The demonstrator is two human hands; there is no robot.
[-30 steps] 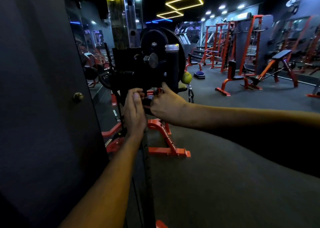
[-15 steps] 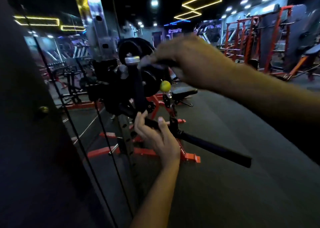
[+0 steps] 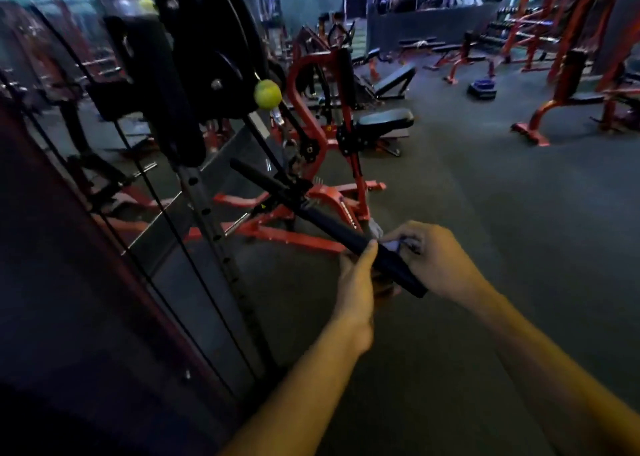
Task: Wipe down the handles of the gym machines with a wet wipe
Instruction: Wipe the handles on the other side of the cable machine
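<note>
1. handle (image 3: 332, 228): long black bar, lower centre of the frame, slanting from upper left down to lower right; its near end lies between the two hands.
2. wet wipe (image 3: 393, 246): small pale patch at the right side of the handle near its lower end, pinched in the right hand; mostly hidden.
3. right hand (image 3: 433, 258): lower right of centre, fingers curled, gripping the wipe against the handle.
4. left hand (image 3: 358, 282): lower centre, thumb laid over the top of the handle, fingers wrapped beneath, grasping it.
5. cable machine (image 3: 194, 85): black pulley housing and perforated upright, upper left of the frame, with black cables running down past it.
6. yellow-green ball (image 3: 267, 94): hangs on the cable just right of the pulley housing, above the handle.
7. red bench machine (image 3: 346, 133): centre of the frame, behind the handle, black padded seat.
8. floor (image 3: 485, 196): dark grey, with further red frames standing at the upper right.
</note>
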